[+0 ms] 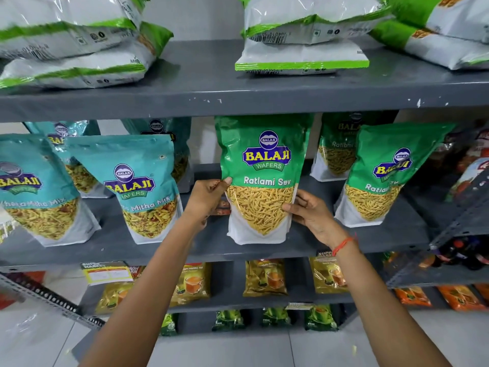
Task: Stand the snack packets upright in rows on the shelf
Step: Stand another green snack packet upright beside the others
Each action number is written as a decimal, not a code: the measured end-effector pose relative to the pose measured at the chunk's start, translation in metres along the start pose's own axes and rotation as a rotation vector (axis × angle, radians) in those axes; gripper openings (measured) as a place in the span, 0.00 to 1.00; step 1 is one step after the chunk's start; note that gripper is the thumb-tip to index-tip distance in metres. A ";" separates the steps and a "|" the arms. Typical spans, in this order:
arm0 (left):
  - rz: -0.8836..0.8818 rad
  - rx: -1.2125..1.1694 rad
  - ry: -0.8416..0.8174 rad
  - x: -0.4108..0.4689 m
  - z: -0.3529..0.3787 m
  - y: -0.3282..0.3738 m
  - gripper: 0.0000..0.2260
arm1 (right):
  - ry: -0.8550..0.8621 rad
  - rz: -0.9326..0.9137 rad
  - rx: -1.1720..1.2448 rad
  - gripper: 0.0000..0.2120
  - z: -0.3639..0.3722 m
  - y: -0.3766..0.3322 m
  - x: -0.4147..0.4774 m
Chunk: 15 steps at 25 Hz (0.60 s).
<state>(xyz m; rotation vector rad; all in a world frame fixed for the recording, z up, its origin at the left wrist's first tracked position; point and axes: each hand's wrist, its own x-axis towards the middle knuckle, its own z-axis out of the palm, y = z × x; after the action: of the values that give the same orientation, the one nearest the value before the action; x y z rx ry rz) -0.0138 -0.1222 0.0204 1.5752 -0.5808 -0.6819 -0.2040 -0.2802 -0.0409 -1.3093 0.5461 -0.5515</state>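
On the middle shelf (pixel 344 242), near its front lip, green sev packet (pixel 260 178) upright, base on the board. Pinched at both side seams: left hand (pixel 209 197) with thumb on the front face and fingers behind the left seam, right hand (pixel 309 210) with thumb on the clear window and fingers wrapped behind the right seam. Each grip closed on the packet, neither spread. Held low and from both sides, likely to square the face forward and keep the top-heavy pouch from tipping while it settles.

Top of packet just under the upper shelf (pixel 238 102), so little headroom; lifting would probably foul that edge, sliding looks safer. Left of it, open board up to the teal packet (pixel 143 186), which leans; enough room there for the left wrist. Right of it, a narrower gap to another green packet (pixel 383 176), tilted, with one more (pixel 336 149) standing behind. Room behind the held packet partly hidden; something small and dark just beside its left edge, too obscured to name. Front lip close below the base, so a forward nudge risks a fall.
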 end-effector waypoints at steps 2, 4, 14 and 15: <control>0.004 0.004 -0.033 -0.013 -0.003 0.007 0.10 | 0.002 -0.018 -0.029 0.17 -0.001 -0.010 -0.013; 0.006 0.002 -0.058 -0.024 -0.005 0.009 0.10 | -0.011 -0.031 -0.044 0.18 -0.002 -0.015 -0.027; -0.069 -0.009 -0.072 0.001 0.013 -0.015 0.09 | 0.013 -0.030 -0.116 0.20 -0.012 -0.005 -0.014; -0.059 -0.021 -0.074 0.008 0.017 -0.017 0.09 | 0.026 -0.038 -0.134 0.20 -0.014 -0.004 -0.007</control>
<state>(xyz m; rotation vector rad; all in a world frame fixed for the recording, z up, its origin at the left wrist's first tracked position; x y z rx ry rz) -0.0209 -0.1376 0.0014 1.5578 -0.5824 -0.7910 -0.2187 -0.2863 -0.0393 -1.4441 0.5887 -0.5714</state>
